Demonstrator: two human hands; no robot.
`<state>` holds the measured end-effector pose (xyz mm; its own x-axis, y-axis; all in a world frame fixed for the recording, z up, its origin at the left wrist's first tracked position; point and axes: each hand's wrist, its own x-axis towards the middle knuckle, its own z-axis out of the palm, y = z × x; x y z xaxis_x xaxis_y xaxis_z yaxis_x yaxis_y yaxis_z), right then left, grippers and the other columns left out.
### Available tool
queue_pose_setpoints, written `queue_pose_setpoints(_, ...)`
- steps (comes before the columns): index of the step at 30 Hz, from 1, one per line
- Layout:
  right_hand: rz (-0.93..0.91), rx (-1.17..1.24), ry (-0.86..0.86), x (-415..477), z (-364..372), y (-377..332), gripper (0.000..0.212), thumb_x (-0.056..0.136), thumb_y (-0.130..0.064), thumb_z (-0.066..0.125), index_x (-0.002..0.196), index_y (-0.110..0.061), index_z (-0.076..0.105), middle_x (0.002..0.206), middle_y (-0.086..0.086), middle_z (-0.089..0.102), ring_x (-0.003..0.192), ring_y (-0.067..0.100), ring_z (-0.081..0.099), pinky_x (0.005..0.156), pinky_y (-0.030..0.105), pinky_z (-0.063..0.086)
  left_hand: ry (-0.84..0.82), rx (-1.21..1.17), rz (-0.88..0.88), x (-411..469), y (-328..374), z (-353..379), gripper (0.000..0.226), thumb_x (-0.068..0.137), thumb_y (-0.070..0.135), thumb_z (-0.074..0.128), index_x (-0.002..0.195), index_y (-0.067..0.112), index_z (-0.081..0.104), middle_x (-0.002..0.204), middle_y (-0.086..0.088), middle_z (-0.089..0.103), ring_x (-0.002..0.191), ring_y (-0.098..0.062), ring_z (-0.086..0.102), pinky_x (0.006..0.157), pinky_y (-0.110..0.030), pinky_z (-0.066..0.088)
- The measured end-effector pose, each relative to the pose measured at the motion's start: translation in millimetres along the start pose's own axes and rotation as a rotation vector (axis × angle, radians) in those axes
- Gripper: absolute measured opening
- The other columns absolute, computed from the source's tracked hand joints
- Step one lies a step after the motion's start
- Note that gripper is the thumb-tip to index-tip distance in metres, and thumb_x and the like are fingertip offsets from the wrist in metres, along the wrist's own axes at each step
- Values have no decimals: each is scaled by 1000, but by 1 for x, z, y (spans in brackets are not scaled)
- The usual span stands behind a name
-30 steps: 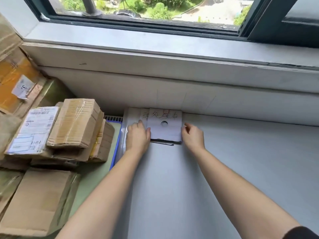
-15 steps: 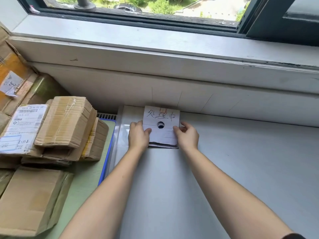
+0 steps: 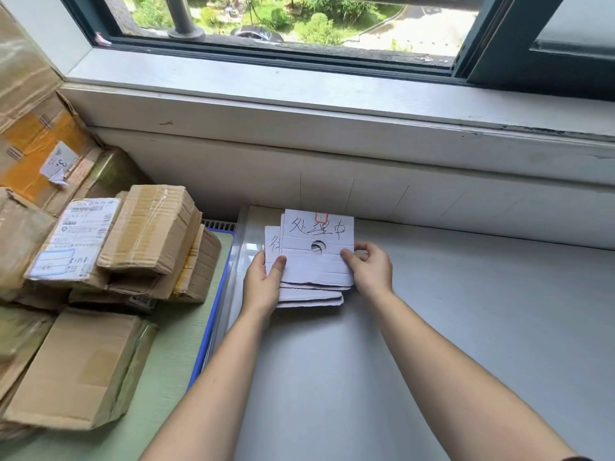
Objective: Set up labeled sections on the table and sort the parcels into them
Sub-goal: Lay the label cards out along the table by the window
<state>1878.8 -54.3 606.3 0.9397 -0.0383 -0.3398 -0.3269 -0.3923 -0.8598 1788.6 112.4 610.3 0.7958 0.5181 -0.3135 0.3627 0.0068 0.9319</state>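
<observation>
The labelling step is in hand; no section is yet laid out. A stack of label cards (image 3: pixel 312 294) is gripped at its left edge by the left hand (image 3: pixel 263 284), thumb on top. The top card (image 3: pixel 316 257), handwritten and pierced by a round hole, is pinched at its right edge by the right hand (image 3: pixel 369 266). The stack sits between the two grips, low over the counter (image 3: pixel 449 344); contact cannot be told. The parcels (image 3: pixel 146 237) are piled well left of the left grip, unsorted. Next, it is judged, the top card must be drawn off alone and set down rightward of the right grip.
</observation>
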Motion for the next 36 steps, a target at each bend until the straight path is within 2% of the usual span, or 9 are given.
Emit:
queue_pose_setpoints(5, -37, -23, -25, 1, -1, -2, 18, 82, -18, 76, 82, -18, 58, 76, 0, 63, 70, 16, 56, 70, 29, 45, 15, -32, -23, -5, -4, -7, 33, 96, 32, 53, 122, 11, 53, 125, 1, 61, 114, -13, 58, 104, -36, 43)
queue_pose_setpoints(9, -28, 17, 64, 9, -6, -5, 16, 91, -21, 65, 98, -15, 52, 84, 4, 60, 78, 23, 56, 71, 29, 40, 58, -30, -72, -9, -15, -14, 66, 85, 53, 56, 134, 11, 47, 134, -5, 56, 123, -19, 53, 107, -45, 40)
queue_pose_setpoints(13, 7, -76, 192, 15, -13, -1, 21, 100, -27, 51, 113, -11, 47, 90, 7, 57, 81, 27, 52, 68, 30, 35, 137, 2, -78, -24, -17, -23, 53, 94, 38, 55, 135, 6, 46, 137, -6, 52, 127, -21, 49, 110, -44, 36)
queue_pose_setpoints(15, 23, -125, 220, 17, -15, 2, 22, 102, -28, 46, 115, -11, 45, 91, 7, 56, 81, 29, 51, 68, 31, 35, 153, -9, -40, -29, -21, -28, 45, 93, 37, 56, 126, 7, 54, 126, -6, 61, 117, -22, 56, 104, -43, 42)
queue_pose_setpoints(19, 65, -152, 271, 17, -11, 8, 23, 103, -24, 44, 120, -9, 45, 99, 9, 58, 82, 28, 49, 70, 29, 33, 185, -74, -19, -38, -24, -39, 20, 99, 13, 49, 115, 10, 59, 110, -4, 67, 102, -18, 63, 87, -29, 47)
queue_pose_setpoints(25, 128, -126, 312, 13, -7, 13, 22, 102, -14, 43, 123, -10, 47, 115, 14, 63, 85, 27, 51, 72, 28, 36, 201, -83, 47, -43, -20, -47, 18, 98, 13, 49, 113, 10, 60, 109, -2, 68, 102, -17, 64, 91, -35, 49)
queue_pose_setpoints(29, 155, -107, 339, 10, -14, 18, 27, 100, -6, 39, 124, -13, 48, 120, 12, 63, 89, 27, 55, 74, 27, 38, 207, -121, 96, -48, -12, -48, 17, 98, 11, 49, 112, 9, 59, 106, 2, 68, 92, -8, 64, 86, -28, 50)
queue_pose_setpoints(33, 115, -79, 265, 6, -13, 22, 37, 98, -2, 42, 132, -13, 52, 129, 9, 62, 114, 27, 59, 80, 23, 38, 213, -137, 94, -48, -15, -49, 17, 98, 12, 50, 111, 11, 60, 105, 4, 68, 95, -12, 64, 89, -33, 49)
queue_pose_setpoints(36, 8, -165, 146, 2, -11, 23, 38, 94, -2, 49, 129, -14, 59, 114, 6, 68, 102, 27, 60, 79, 21, 39, 190, -136, 61, -48, -21, -48, 14, 98, 14, 51, 105, 19, 61, 106, 3, 69, 100, -17, 64, 91, -37, 50)
